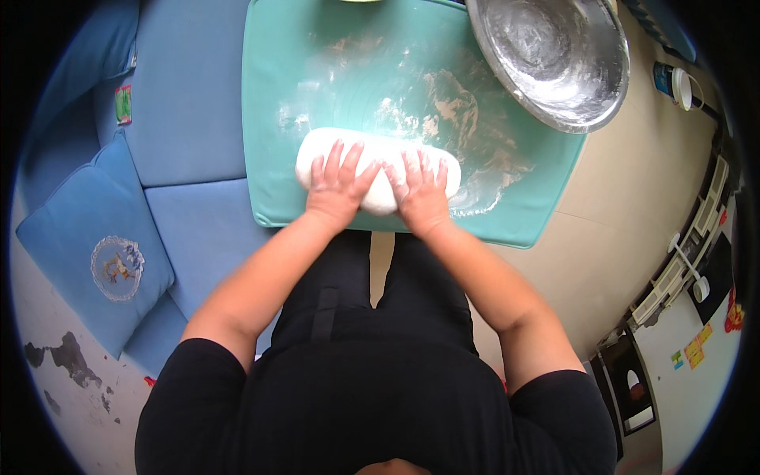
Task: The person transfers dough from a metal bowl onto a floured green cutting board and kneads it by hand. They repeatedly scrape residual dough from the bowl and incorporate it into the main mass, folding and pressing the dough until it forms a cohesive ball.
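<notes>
A thick white log of dough (380,196) lies crosswise near the front edge of a green table (277,87) dusted with flour. My left hand (338,186) rests on the dough's left half with its fingers spread and pointing away from me. On the right half lies my right hand (419,190), its fingers also apart. Both hands press flat from above, and the thumbs come close together at the middle. Palms and the underside of the dough are hidden.
Overhanging the table's far right corner is a large metal basin (554,59), floury inside. Loose flour (451,107) streaks the tabletop. Along the left stands a blue sofa (190,95) with a blue cushion (103,237). A white-lidded bucket (677,85) sits at the far right.
</notes>
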Demonstrator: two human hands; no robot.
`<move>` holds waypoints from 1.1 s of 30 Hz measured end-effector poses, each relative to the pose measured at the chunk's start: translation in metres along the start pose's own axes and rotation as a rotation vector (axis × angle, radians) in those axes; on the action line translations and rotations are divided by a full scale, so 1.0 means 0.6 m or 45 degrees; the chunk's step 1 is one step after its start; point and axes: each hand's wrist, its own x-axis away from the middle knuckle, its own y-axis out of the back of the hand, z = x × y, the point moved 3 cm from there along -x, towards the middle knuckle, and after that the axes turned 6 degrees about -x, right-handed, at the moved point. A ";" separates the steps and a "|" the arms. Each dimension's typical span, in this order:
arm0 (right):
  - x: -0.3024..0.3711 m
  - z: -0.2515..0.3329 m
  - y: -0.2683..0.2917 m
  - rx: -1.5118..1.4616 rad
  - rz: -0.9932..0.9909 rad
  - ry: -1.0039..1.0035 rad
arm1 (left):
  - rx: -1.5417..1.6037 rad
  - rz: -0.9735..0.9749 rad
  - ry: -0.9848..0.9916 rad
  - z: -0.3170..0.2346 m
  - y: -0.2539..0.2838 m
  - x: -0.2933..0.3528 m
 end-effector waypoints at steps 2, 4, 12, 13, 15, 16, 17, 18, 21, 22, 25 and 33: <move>-0.021 -0.029 -0.006 0.048 -0.051 0.043 | -0.008 0.002 -0.037 0.011 -0.006 -0.031; -0.089 -0.050 0.059 -0.208 0.247 -0.015 | 0.007 0.346 0.059 0.032 0.031 -0.101; -0.134 -0.119 0.134 -0.322 -0.039 -0.329 | 0.409 -0.468 0.883 0.090 0.078 -0.090; -0.123 -0.097 0.123 -0.091 -0.009 -0.207 | 0.526 -0.544 1.057 0.073 0.059 -0.048; -0.117 -0.092 0.108 -0.003 0.035 -0.184 | 1.157 -0.280 1.747 0.032 -0.016 0.005; -0.127 -0.103 0.100 0.028 0.065 -0.183 | 1.417 -0.214 1.875 0.020 -0.037 0.008; -0.137 -0.118 0.090 0.057 0.094 -0.187 | 1.679 -0.137 1.991 0.005 -0.049 0.002; -0.144 -0.131 0.088 -0.002 -0.037 -0.202 | 1.947 -0.045 2.101 -0.012 -0.058 0.001; -0.181 -0.163 0.101 -0.279 0.154 -0.292 | 2.182 0.027 1.946 0.003 -0.041 -0.023; -0.184 -0.159 0.108 -0.304 0.155 -0.339 | 2.127 -0.044 1.992 -0.003 -0.018 -0.030; -0.168 -0.120 0.130 -0.400 0.185 -0.602 | 2.326 -0.205 1.796 -0.022 0.098 -0.067; -0.004 -0.039 0.079 -0.878 0.001 -0.367 | 1.695 0.246 0.959 0.002 0.114 -0.179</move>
